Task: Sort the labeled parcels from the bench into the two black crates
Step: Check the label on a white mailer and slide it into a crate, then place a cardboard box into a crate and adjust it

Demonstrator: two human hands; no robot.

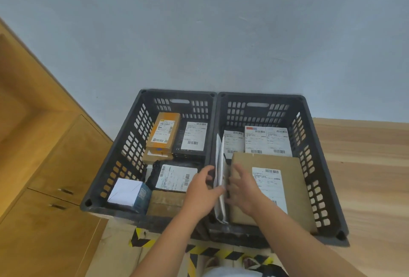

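Two black crates stand side by side, the left crate (115, 161) and the right crate (318, 166). A thin white mailer (219, 166) stands on edge against the right crate's left wall. My left hand (202, 190) holds its near part from the left. My right hand (240, 186) has curled fingers on the left edge of a large brown box (294, 179) with a white label, beside the mailer. The left crate holds an orange box (164, 131), a black labeled box (192, 139), a black bag (174, 177) and a white-blue box (128, 193).
White labeled parcels (265, 141) lie at the back of the right crate. Wooden cabinets (44, 166) stand to the left, a wooden surface (365, 166) to the right. Yellow-black tape (199, 252) marks the floor before the crates. A grey wall is behind.
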